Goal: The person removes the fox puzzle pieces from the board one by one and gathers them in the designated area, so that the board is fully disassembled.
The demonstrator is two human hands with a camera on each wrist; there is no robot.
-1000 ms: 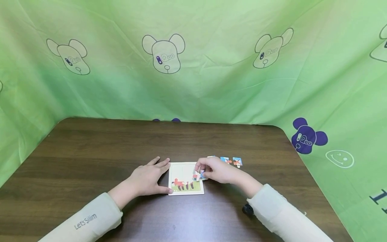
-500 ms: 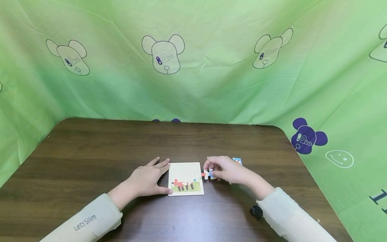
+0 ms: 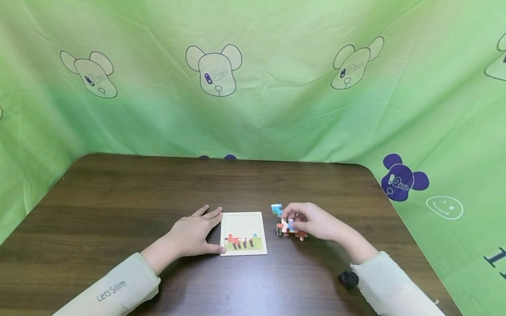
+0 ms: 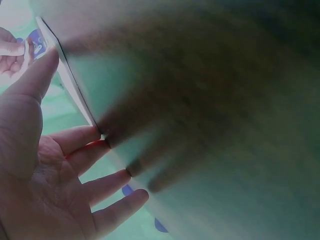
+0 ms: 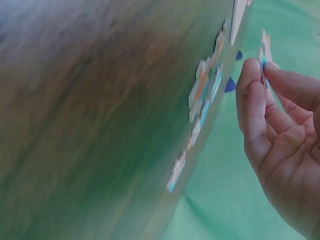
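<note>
A square puzzle tray (image 3: 242, 223) lies on the table, its lower part filled with pieces (image 3: 245, 243) in red, green and dark stripes. My left hand (image 3: 191, 235) rests at the tray's left side, fingers spread, thumb at the near corner. In the left wrist view the fingertips touch the tray's edge (image 4: 75, 90). Right of the tray, my right hand (image 3: 316, 221) pinches a jigsaw piece (image 3: 285, 226) between thumb and fingertips. The right wrist view shows this piece (image 5: 266, 47) raised above the table.
Several loose jigsaw pieces (image 5: 200, 90) lie on the table below the right hand, partly hidden by it in the head view. One blue piece (image 3: 276, 210) lies beyond the others. A green printed cloth (image 3: 253, 118) hangs behind the brown table (image 3: 158, 184).
My right hand has moved from over the tray to the right, carrying the jigsaw piece above the loose pieces. The blue piece has come into view. The left hand and tray have stayed put.
</note>
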